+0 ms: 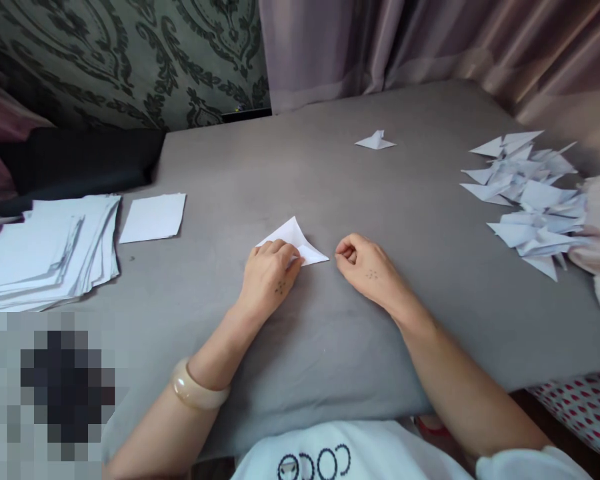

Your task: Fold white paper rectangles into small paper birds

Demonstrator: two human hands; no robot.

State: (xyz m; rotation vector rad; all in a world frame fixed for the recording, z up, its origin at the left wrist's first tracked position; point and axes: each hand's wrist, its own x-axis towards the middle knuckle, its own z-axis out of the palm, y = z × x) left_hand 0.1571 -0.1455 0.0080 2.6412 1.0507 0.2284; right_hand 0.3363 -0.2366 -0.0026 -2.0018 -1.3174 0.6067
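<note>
A folded sheet of white paper (293, 233) lies on the grey-covered table in front of me, with a point at the top and another to the right. My left hand (270, 273) is closed on its near left part, thumb and fingers pinching it against the cloth. The hand hides that side of the folds. Just right of the paper's right tip, and apart from it, my right hand (363, 267) rests with curled fingers. Nothing shows between them.
White paper sheets (95, 247) are stacked at the left, beside a smaller square pile (154, 217). A black cloth bundle (85, 160) lies behind them. One folded paper piece (376, 141) sits toward the back; several more (540, 193) are heaped at the right.
</note>
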